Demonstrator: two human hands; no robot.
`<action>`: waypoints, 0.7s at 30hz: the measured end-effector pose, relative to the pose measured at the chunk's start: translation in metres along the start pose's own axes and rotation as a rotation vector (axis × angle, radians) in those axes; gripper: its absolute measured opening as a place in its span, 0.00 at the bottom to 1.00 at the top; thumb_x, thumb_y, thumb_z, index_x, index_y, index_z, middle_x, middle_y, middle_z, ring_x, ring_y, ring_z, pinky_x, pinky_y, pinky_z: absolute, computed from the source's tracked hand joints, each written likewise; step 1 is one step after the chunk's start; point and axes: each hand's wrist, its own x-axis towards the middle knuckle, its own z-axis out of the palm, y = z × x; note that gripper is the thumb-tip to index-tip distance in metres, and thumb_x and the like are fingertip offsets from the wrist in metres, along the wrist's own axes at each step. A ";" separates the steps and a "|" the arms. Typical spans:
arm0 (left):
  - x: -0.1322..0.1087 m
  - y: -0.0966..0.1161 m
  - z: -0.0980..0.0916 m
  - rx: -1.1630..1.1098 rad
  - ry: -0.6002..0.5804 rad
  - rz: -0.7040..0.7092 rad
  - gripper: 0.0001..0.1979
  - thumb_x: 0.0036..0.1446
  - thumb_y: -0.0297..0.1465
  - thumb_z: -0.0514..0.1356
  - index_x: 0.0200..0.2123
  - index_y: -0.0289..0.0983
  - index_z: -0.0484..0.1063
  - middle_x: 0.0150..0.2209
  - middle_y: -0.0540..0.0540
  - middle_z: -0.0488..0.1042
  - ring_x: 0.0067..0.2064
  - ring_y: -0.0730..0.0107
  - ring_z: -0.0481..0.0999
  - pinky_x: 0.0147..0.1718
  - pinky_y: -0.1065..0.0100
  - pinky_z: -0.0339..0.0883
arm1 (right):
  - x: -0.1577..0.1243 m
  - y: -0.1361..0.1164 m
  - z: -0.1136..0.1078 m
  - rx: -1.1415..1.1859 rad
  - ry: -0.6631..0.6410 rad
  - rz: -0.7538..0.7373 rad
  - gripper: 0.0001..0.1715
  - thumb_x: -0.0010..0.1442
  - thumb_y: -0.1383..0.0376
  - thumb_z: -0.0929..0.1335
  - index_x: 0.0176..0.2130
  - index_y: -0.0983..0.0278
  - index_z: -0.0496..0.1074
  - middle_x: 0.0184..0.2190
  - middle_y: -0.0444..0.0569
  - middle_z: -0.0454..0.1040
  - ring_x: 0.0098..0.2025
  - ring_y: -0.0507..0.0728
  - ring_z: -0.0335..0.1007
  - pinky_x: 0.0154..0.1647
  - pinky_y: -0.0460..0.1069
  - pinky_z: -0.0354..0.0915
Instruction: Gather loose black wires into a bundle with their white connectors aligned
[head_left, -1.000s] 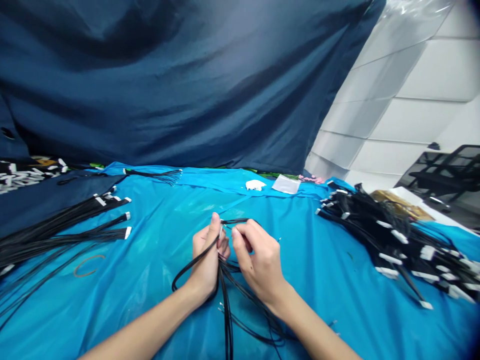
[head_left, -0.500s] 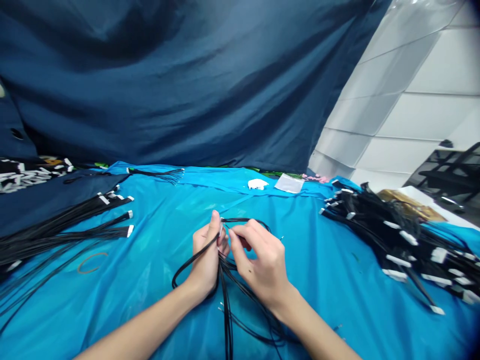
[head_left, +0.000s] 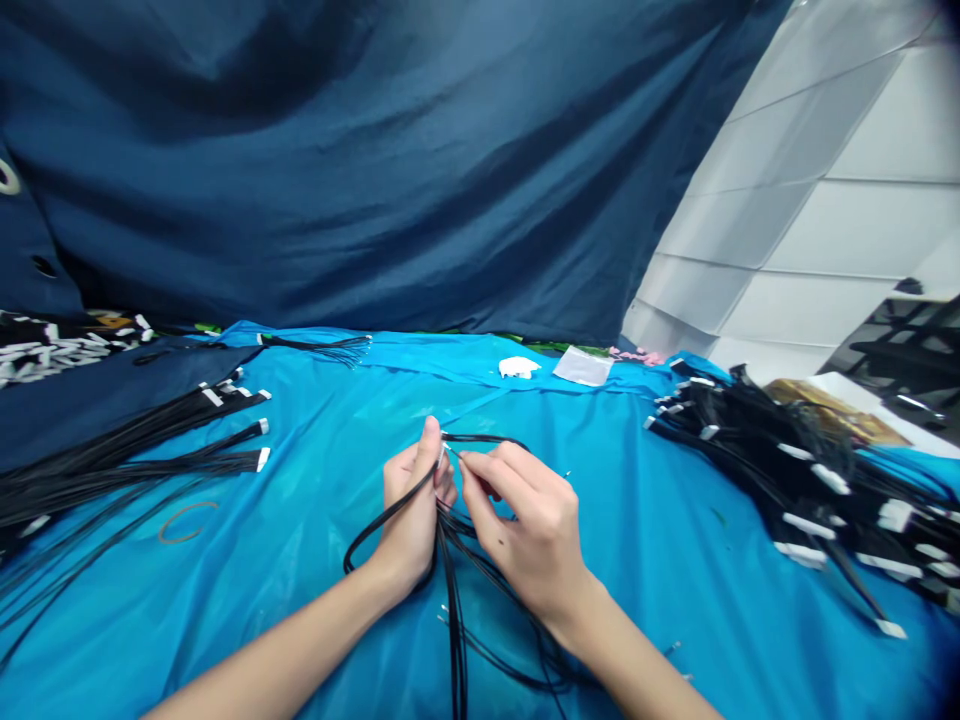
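Note:
My left hand (head_left: pixel 411 510) is closed around a small white connector (head_left: pixel 442 455), with black wires (head_left: pixel 386 515) looping out past the thumb. My right hand (head_left: pixel 525 525) pinches one thin black wire near its tip, just right of the connector. Whether that tip touches the connector is too small to tell. A bunch of black wires (head_left: pixel 454 630) hangs down between the hands toward the near edge. Some loose wire ends (head_left: pixel 444 612) with small metal tips lie on the blue cloth (head_left: pixel 315 560) below.
Black cable bundles with white connectors (head_left: pixel 187 440) lie at left, and a larger pile (head_left: pixel 795 480) at right. Further back are a white crumpled piece (head_left: pixel 519 367), a pale packet (head_left: pixel 583 366) and a small wire bundle (head_left: pixel 315 347). A dark blue curtain (head_left: pixel 337 170) hangs behind.
My right hand has shifted very slightly, with the pinched wire still near the connector. My left hand keeps its hold. The whole view has turned a little.

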 end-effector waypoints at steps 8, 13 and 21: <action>0.001 -0.004 -0.001 0.006 -0.006 0.003 0.24 0.51 0.44 0.54 0.13 0.36 0.52 0.13 0.55 0.51 0.16 0.81 0.52 0.15 0.75 0.48 | -0.002 0.000 0.001 -0.037 0.034 -0.003 0.09 0.59 0.71 0.62 0.29 0.66 0.70 0.22 0.45 0.65 0.25 0.50 0.60 0.28 0.45 0.58; 0.000 -0.005 -0.002 0.026 0.000 0.007 0.24 0.51 0.44 0.54 0.13 0.36 0.52 0.13 0.55 0.51 0.16 0.80 0.52 0.15 0.75 0.48 | -0.002 -0.001 0.001 -0.049 0.029 -0.009 0.09 0.58 0.72 0.62 0.29 0.66 0.70 0.22 0.45 0.65 0.25 0.50 0.60 0.27 0.45 0.58; 0.001 -0.007 -0.003 0.038 -0.006 0.021 0.23 0.51 0.44 0.54 0.14 0.37 0.52 0.13 0.55 0.52 0.17 0.80 0.52 0.16 0.74 0.48 | -0.002 0.000 0.002 -0.065 0.029 -0.005 0.09 0.58 0.72 0.62 0.29 0.67 0.70 0.21 0.45 0.64 0.24 0.49 0.58 0.27 0.45 0.57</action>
